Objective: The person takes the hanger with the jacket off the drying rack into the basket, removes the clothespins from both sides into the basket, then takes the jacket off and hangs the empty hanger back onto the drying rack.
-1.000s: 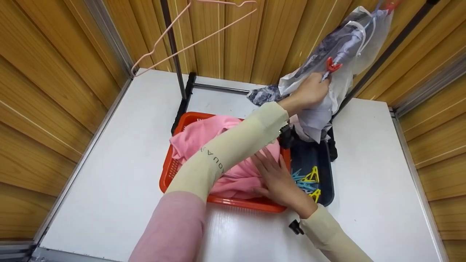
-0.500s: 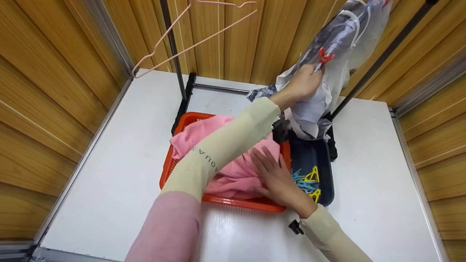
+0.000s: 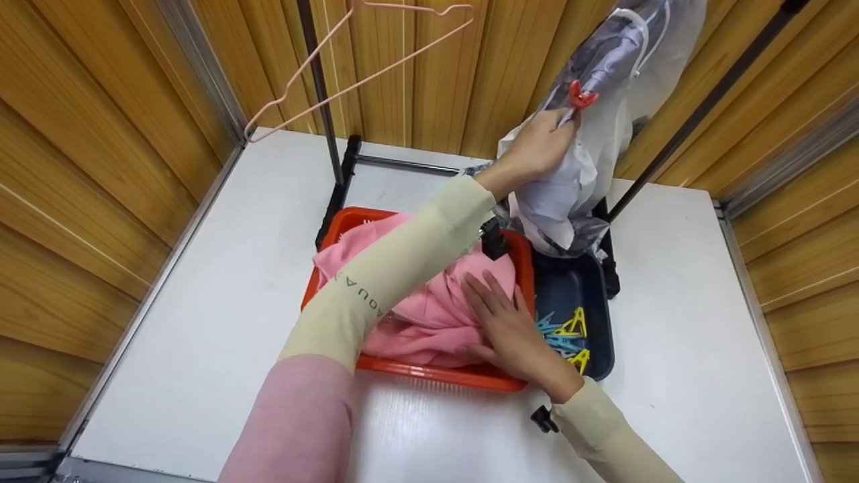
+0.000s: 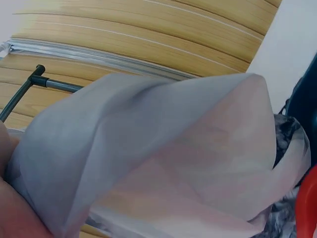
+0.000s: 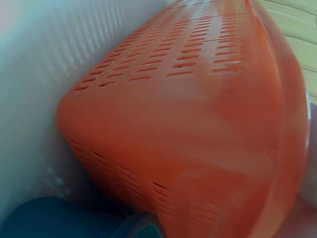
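Note:
In the head view, my left hand [image 3: 540, 147], reaching across to the right, grips part of a pale grey-white garment [image 3: 553, 194] just below a red clothespin [image 3: 581, 95]. The left wrist view is mostly filled by that pale fabric [image 4: 148, 144], with part of the hand [image 4: 15, 208] at the left edge. My right hand [image 3: 520, 339] lies with fingers spread on pink cloth [image 3: 436, 335] in an orange-red basket [image 3: 443, 376]. Only the basket's slotted outer wall [image 5: 173, 119] shows clearly in the right wrist view.
A dark blue tray [image 3: 604, 335] right of the basket holds blue and yellow clothespins [image 3: 570, 325]. Black rack poles [image 3: 704, 111] rise at both sides. An empty pink hanger [image 3: 362, 80] hangs at upper left. Wood-patterned walls [image 3: 436, 87] enclose the white surface [image 3: 698, 322].
My left hand has moved left and slightly up, drawing the pale garment and red clothespin with it. The right hand has stayed in place on the pink cloth.

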Tool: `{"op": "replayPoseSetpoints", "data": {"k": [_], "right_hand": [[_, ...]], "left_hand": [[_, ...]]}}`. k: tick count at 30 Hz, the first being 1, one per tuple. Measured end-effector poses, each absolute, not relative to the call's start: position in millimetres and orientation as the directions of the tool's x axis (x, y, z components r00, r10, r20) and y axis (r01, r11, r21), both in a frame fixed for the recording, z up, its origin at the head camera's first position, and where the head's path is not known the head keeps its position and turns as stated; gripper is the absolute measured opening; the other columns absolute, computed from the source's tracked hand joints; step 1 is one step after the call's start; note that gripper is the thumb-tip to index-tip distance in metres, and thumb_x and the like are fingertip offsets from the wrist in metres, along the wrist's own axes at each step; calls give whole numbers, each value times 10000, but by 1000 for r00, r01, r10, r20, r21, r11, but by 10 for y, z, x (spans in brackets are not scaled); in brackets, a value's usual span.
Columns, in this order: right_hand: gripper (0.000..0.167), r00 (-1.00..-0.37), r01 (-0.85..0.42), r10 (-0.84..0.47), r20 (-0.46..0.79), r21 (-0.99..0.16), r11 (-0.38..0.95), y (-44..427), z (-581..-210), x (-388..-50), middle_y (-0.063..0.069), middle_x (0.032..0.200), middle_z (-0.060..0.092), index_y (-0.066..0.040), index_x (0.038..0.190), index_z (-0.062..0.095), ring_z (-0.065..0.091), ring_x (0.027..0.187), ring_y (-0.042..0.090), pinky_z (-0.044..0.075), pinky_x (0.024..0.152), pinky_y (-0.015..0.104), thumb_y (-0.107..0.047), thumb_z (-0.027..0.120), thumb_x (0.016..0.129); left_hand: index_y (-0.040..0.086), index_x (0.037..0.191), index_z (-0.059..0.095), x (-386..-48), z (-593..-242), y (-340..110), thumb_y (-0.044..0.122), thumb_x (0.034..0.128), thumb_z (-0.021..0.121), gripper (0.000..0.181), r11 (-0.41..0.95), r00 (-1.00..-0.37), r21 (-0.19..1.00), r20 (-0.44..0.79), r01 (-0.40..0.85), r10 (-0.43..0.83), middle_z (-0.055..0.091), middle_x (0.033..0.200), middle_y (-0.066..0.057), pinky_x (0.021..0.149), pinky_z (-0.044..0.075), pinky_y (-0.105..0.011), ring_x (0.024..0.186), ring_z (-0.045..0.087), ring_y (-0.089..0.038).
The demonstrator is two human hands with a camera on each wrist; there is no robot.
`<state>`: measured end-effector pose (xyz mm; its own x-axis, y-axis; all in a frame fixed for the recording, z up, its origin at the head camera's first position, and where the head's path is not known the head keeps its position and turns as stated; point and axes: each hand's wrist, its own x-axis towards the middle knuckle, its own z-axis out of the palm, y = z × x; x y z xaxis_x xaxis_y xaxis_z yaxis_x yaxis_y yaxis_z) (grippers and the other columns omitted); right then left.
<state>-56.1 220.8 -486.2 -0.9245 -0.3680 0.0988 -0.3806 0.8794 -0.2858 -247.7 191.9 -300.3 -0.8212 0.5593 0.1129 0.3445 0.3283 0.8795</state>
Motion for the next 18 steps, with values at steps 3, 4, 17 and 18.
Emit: {"op": "replayPoseSetpoints", "data": {"k": [3, 4, 17, 18], "right_hand": [[950, -929, -371, -359, 95, -288, 883, 2214, -4864, -558, 37, 1623, 188, -151, 1551, 183, 127, 1502, 325, 121, 1126, 687, -501, 690, 829], [942, -930, -368, -356, 96, -289, 884, 2218, -4863, -555, 31, 1624, 187, -156, 1552, 181, 124, 1503, 323, 120, 1127, 687, -512, 677, 836], [722, -946, -306, -315, 79, -540, 784, 2346, -4667, -612, -39, 1600, 256, -261, 1520, 301, 129, 1513, 241, 46, 1161, 641, -497, 597, 906], [703, -948, -300, -308, 81, -550, 780, 2349, -4649, -615, -42, 1596, 266, -272, 1515, 313, 139, 1511, 231, 47, 1166, 631, -490, 596, 910]], "left_hand": [[167, 1036, 624, -2502, -3012, 1831, 271, 1027, 382, 264, 355, -823, 858, 126, 370, 554, 489, 837, 5, 680, 369, -207, 834, 503, -125], [171, 1078, 630, -2510, -3014, 1801, 277, 1026, 385, 271, 362, -822, 852, 127, 377, 556, 507, 868, 3, 695, 376, -213, 855, 509, -129], [163, 1159, 614, -2584, -3051, 1483, 263, 1020, 394, 280, 376, -791, 804, 180, 461, 584, 564, 996, -15, 779, 417, -256, 926, 512, -128], [160, 1151, 617, -2585, -3061, 1469, 265, 1021, 396, 277, 374, -789, 802, 186, 467, 585, 560, 986, -15, 777, 414, -255, 922, 510, -128]]}}
